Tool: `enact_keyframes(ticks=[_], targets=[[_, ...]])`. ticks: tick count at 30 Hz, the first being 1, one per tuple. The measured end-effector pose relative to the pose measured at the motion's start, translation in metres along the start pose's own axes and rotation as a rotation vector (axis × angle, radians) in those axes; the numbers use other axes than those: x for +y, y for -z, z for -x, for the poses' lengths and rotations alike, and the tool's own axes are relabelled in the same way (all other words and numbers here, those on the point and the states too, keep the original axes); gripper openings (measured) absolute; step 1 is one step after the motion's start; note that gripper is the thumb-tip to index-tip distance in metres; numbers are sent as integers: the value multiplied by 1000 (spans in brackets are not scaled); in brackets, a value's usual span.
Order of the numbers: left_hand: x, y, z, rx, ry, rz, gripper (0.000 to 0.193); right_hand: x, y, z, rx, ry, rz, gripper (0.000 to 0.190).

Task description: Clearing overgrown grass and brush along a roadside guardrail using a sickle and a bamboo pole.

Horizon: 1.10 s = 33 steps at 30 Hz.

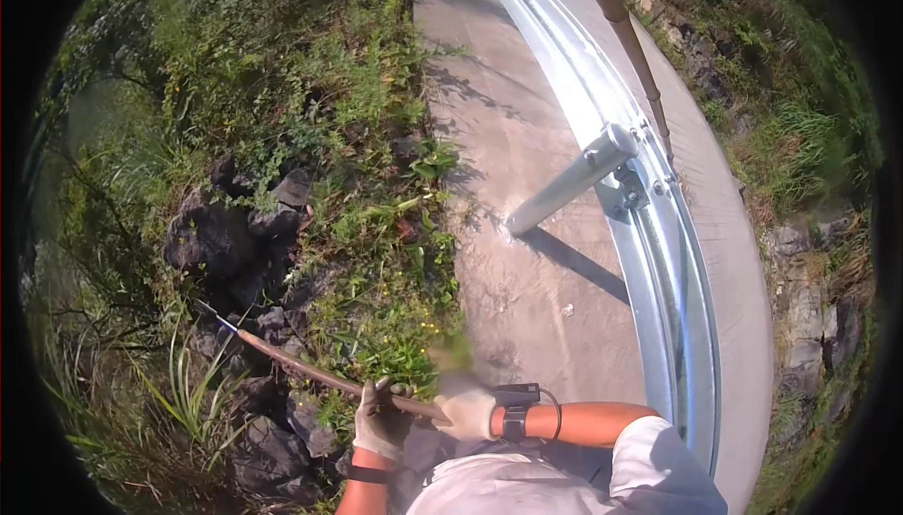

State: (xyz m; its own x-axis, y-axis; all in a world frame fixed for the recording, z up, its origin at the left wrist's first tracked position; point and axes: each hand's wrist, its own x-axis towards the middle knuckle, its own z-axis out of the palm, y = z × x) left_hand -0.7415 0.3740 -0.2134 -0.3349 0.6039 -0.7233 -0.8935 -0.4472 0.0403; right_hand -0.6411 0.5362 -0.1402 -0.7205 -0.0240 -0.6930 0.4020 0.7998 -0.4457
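Note:
A long wooden-handled tool slants from my waist out to the left, over rocks and grass. Its narrow metal head lies among the plants; the exact shape of the head is hard to make out. My left hand, in a work glove, grips the shaft partway along. Close to the rear end of the shaft, my right hand closes around it in a pale glove. That hand is partly blurred. Low green weeds with small yellow flowers grow just beyond my hands.
A metal guardrail curves along my right, bolted to a round post in a concrete strip. A jointed pole rises beyond the rail. Dark rocks break the overgrown slope at left; a rocky bank stands far right.

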Motion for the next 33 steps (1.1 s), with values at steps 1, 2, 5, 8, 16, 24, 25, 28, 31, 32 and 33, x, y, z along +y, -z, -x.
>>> enact_keyframes(ticks=[1, 2, 5, 8, 16, 24, 25, 28, 31, 32, 33], targets=[[-2, -23, -2, 21, -52, -14, 31, 2, 4, 4, 7, -9, -14, 41], [-1, -37, -8, 72, -90, -36, 29, 4, 12, 9, 34, 28, -66, 43], [29, -62, -26, 82, -248, -29, 28, 41, 8, 30, 543, 81, -273, 50], [74, -74, -32, 212, -313, -55, 24, 78, 82, 84, 743, -260, 39, 52], [117, -64, -46, 248, -473, -357, 20, 248, 172, 235, 1325, -1008, 331, 69], [59, -126, -81, 386, -597, -811, 15, 359, 218, 272, 822, -1397, 116, 86], [45, -141, -86, 387, -608, -908, 16, 373, 221, 275, 816, -1404, 101, 86], [2, -179, -103, 303, -589, -1045, 22, 416, 241, 280, 809, -1273, -128, 81], [-47, -226, -108, 239, -551, -1106, 19, 480, 226, 281, 892, -1150, -399, 76], [-65, -243, -106, 145, -548, -1090, 20, 488, 215, 283, 958, -1125, -370, 72], [-82, -262, -103, 50, -551, -1074, 21, 493, 204, 284, 1027, -1093, -343, 69]])
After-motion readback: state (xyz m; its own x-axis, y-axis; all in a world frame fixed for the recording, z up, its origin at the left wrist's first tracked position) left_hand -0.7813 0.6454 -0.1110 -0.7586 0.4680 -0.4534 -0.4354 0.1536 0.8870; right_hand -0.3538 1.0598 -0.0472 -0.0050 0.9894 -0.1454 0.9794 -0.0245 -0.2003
